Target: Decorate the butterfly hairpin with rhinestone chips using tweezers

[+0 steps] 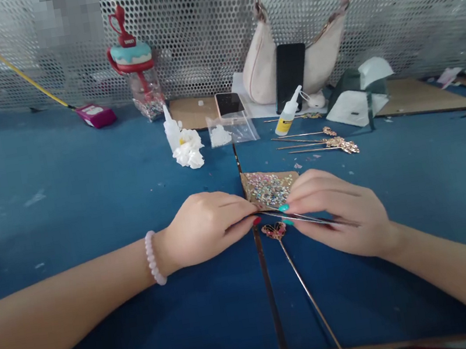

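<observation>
My right hand (345, 213) is closed around a pair of slim metal tweezers (311, 219), whose tips point left toward my left fingertips. My left hand (210, 225) pinches the near left corner of a small piece of cardboard (293, 177). Loose, glittering rhinestones (268, 188) in pink, clear and bluish tones cover the cardboard. Just below the tweezers lies a hairpin (296, 267) with its long thin stem toward me. Its head is a butterfly ornament (274, 231) in gold tone with pink parts. The tweezers' very tips are hard to make out.
Several gold-toned hairpins (320, 143) lie beyond my right hand, near a yellow-labelled glue bottle (288, 115). Another glue bottle (171, 128) stands by crumpled white tissue (189, 151). A small plastic bag (235, 130), a drinking cup (140, 77) and a handbag (262, 66) are further back.
</observation>
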Motion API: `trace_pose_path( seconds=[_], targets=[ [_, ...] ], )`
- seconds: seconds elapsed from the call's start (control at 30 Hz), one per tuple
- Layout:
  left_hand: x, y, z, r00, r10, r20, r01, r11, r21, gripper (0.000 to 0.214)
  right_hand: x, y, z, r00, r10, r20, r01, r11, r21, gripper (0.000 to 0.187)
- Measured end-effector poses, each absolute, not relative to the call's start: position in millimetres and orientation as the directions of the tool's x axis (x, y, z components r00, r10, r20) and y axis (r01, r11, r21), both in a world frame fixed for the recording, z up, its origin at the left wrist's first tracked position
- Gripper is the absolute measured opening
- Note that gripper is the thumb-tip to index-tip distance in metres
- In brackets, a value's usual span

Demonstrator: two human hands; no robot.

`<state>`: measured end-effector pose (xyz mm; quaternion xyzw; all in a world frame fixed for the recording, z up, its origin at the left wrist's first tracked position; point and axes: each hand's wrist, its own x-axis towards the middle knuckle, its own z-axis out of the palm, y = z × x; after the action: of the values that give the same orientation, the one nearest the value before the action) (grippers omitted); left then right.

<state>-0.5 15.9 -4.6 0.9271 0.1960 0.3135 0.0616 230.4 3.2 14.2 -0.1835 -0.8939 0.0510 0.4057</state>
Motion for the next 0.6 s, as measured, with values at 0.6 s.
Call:
trace_pose_path(
  seconds=[0.6],
  targets=[
    [-4.7,15.9,1.2,0.811,0.194,0.552,0.287,-0.954,-0.085,0.028,233.3,1.9,12.5,-0.553,0.463,0.693,0.198,0.881,-0.430,0.024]
  ],
)
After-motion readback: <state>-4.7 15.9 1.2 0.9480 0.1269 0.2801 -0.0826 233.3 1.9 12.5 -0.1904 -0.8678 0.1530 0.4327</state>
